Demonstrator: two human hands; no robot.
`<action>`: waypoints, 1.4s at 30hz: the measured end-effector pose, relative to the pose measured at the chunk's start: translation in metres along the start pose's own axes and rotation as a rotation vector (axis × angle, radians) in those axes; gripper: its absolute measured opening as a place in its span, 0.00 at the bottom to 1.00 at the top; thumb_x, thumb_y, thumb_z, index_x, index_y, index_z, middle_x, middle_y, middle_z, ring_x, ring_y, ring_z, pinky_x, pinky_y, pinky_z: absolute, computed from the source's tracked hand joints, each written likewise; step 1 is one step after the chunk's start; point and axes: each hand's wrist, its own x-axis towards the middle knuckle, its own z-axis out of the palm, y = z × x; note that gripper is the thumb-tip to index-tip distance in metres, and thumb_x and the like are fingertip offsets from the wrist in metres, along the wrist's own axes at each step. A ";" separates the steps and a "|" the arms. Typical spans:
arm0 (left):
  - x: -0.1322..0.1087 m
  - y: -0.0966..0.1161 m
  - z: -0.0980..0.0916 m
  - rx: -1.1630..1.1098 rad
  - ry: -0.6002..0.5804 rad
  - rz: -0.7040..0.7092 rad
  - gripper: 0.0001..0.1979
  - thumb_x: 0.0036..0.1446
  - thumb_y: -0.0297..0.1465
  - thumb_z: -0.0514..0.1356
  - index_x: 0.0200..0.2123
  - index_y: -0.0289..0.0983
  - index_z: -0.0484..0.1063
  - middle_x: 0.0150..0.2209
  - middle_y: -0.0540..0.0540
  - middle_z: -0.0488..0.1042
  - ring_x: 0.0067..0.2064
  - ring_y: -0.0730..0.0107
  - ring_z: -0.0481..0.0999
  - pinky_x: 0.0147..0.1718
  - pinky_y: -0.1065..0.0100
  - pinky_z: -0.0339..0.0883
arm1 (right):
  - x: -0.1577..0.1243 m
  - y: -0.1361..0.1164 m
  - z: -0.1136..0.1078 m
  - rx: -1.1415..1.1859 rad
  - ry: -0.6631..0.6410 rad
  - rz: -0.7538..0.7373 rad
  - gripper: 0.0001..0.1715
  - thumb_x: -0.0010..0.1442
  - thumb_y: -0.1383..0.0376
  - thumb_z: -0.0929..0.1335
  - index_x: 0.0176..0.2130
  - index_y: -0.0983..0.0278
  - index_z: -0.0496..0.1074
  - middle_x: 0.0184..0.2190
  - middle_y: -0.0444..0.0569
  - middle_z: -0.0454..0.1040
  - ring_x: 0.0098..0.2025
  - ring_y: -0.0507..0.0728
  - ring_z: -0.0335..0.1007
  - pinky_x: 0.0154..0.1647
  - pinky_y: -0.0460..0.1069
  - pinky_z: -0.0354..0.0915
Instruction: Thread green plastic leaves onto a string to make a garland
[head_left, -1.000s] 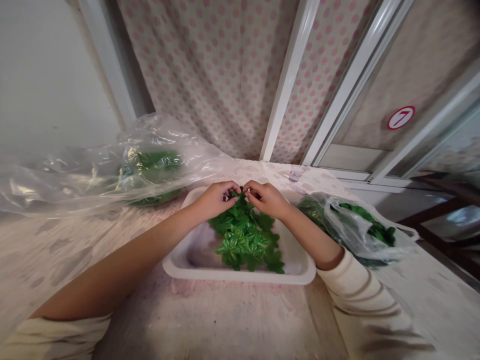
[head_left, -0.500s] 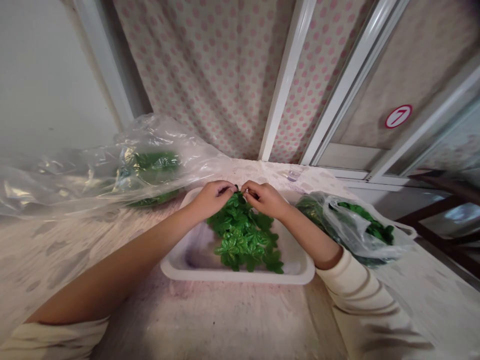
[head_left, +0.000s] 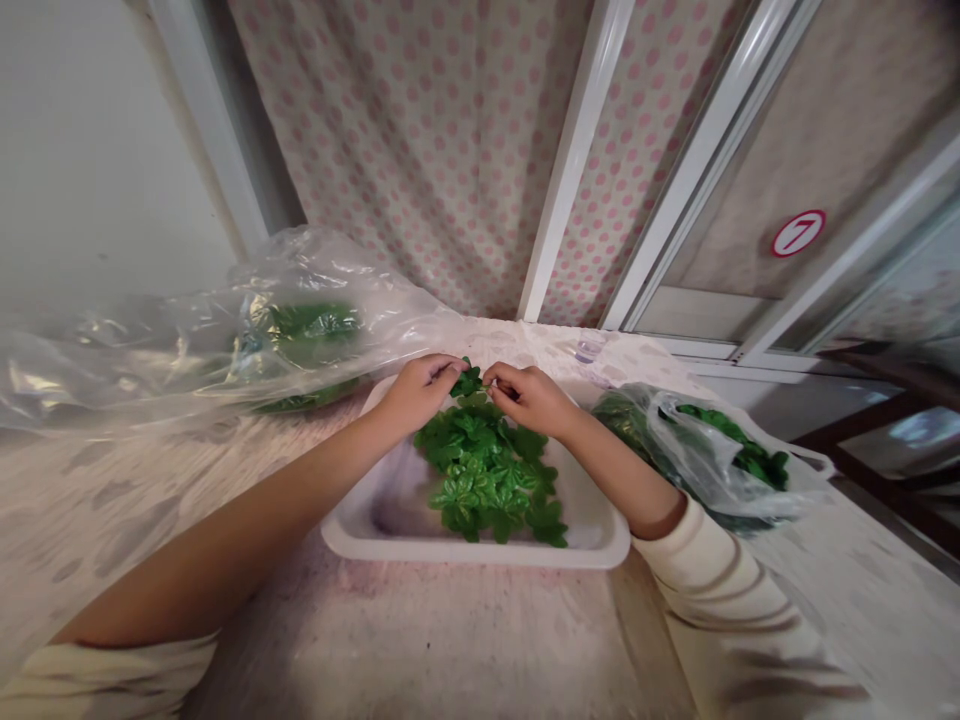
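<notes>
Left hand (head_left: 418, 393) pinches a small green leaf sprig (head_left: 469, 381) above the pile of leaves (head_left: 487, 470) in a white plastic tray (head_left: 480, 553), right hand (head_left: 529, 398) pinched just beside it, held item unclear; a loose pinch could drop the sprig, hard pulling could tear it.

A mottled table (head_left: 450, 640) holds a white tray (head_left: 480, 553), left bag (head_left: 322, 290), right bag (head_left: 712, 460).

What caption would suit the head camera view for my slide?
Left hand and right hand touching green leaves in a white tray.
</notes>
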 end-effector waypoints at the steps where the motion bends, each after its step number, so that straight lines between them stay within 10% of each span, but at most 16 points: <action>1: 0.000 0.000 0.000 -0.002 0.010 -0.007 0.14 0.56 0.33 0.51 0.36 0.36 0.75 0.35 0.46 0.76 0.36 0.67 0.73 0.41 0.66 0.66 | 0.000 0.000 0.000 -0.002 0.001 -0.001 0.07 0.57 0.69 0.61 0.37 0.64 0.65 0.16 0.37 0.58 0.19 0.48 0.53 0.24 0.42 0.49; 20: 0.005 -0.015 0.002 -0.050 0.181 -0.044 0.15 0.50 0.32 0.57 0.41 0.35 0.73 0.32 0.44 0.77 0.32 0.68 0.74 0.36 0.66 0.66 | 0.000 0.001 0.001 -0.003 -0.038 -0.019 0.08 0.58 0.67 0.61 0.36 0.65 0.69 0.15 0.38 0.59 0.18 0.46 0.55 0.24 0.41 0.51; 42: 0.001 -0.011 0.005 -0.220 -0.101 0.072 0.17 0.47 0.28 0.61 0.39 0.39 0.58 0.24 0.55 0.69 0.27 0.75 0.71 0.31 0.71 0.64 | -0.001 0.000 0.001 -0.018 0.017 0.084 0.23 0.59 0.66 0.61 0.55 0.63 0.64 0.16 0.40 0.64 0.18 0.48 0.56 0.25 0.43 0.52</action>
